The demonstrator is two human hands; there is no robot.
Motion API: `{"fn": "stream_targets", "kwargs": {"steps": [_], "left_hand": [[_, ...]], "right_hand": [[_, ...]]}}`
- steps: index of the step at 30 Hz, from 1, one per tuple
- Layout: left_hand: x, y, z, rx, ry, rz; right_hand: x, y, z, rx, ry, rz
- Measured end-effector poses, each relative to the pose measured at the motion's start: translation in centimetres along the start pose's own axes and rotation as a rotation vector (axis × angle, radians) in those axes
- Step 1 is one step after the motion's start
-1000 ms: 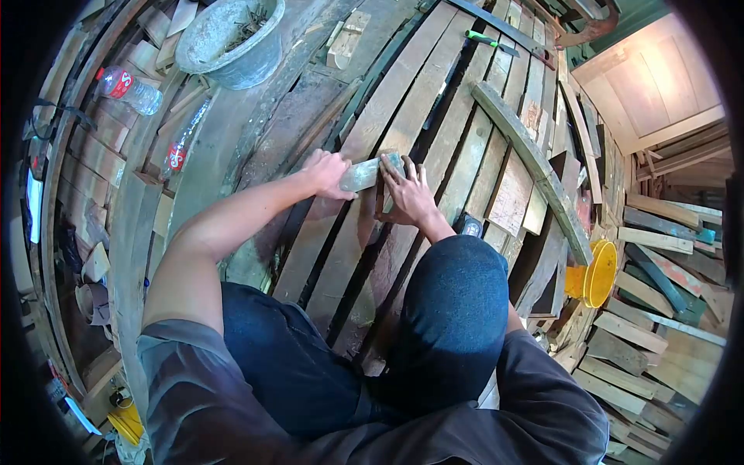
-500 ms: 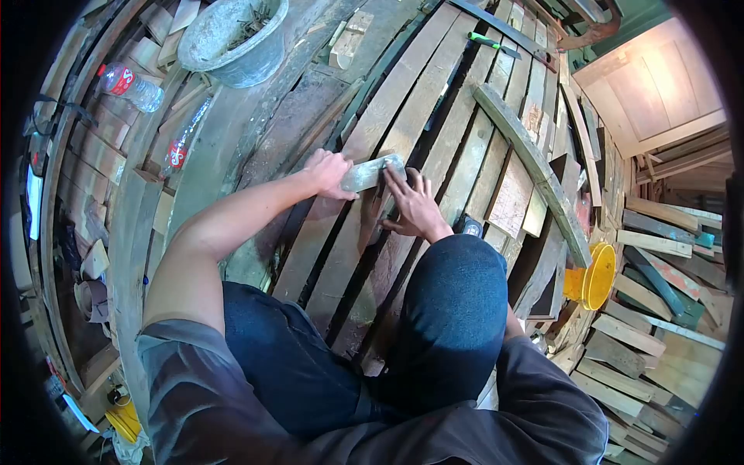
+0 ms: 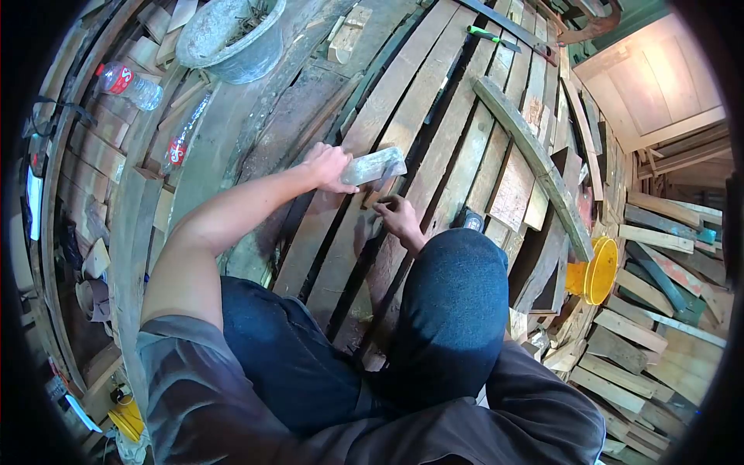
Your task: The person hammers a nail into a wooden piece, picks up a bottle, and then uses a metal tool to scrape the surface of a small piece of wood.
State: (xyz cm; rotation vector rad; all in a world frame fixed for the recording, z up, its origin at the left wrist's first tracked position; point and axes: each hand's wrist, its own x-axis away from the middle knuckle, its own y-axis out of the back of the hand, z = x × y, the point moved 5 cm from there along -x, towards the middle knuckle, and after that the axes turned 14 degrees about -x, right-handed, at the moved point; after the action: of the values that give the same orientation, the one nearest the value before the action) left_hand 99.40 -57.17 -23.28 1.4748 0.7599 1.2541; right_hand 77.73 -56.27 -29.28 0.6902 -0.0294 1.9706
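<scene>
A pale grey rectangular block (image 3: 376,166), worn and whitish like a sharpening stone, is held at its left end by my left hand (image 3: 329,167). The fingers wrap round that end, and the block sits over the wooden slats (image 3: 434,167). Just below and to the right of it is my right hand (image 3: 401,221), apart from the block. Its fingers are curled in toward the thumb; whatever may be between them is too small to make out. A dark patch shows under the block's lower edge.
A long loose board (image 3: 535,167) lies across the slats to the right. Beyond are a green-handled knife (image 3: 488,36) and a handsaw (image 3: 515,29). A grey basin (image 3: 236,46) and plastic bottles (image 3: 132,87) are at the upper left; a yellow bucket (image 3: 601,271) is at right.
My right hand has come off the block and drawn down toward my knee, its fingers curling in. My left hand keeps hold of the block, which has tilted slightly.
</scene>
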Motion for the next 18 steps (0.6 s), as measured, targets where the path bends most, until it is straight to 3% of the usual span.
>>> {"fn": "stream_targets", "kwargs": {"steps": [5, 11, 13, 16, 18], "left_hand": [[0.2, 0.5, 0.0, -0.004, 0.005, 0.06], [0.2, 0.6, 0.1, 0.0, 0.018, 0.062], [0.3, 0.6, 0.0, 0.007, 0.017, 0.057], [0.2, 0.4, 0.2, 0.01, 0.013, 0.059], [0.2, 0.7, 0.1, 0.008, 0.014, 0.067]], "right_hand": [[-0.4, -1.3, -0.4, -0.03, 0.079, -0.155], [-1.1, -2.1, -1.3, -0.238, 0.003, -0.077], [-1.1, -1.4, -1.7, -0.591, -0.139, 0.044], [1.8, 0.0, 3.0, -1.162, -0.348, 0.202], [2.4, 1.5, 4.5, -1.229, -0.446, 0.208]]}}
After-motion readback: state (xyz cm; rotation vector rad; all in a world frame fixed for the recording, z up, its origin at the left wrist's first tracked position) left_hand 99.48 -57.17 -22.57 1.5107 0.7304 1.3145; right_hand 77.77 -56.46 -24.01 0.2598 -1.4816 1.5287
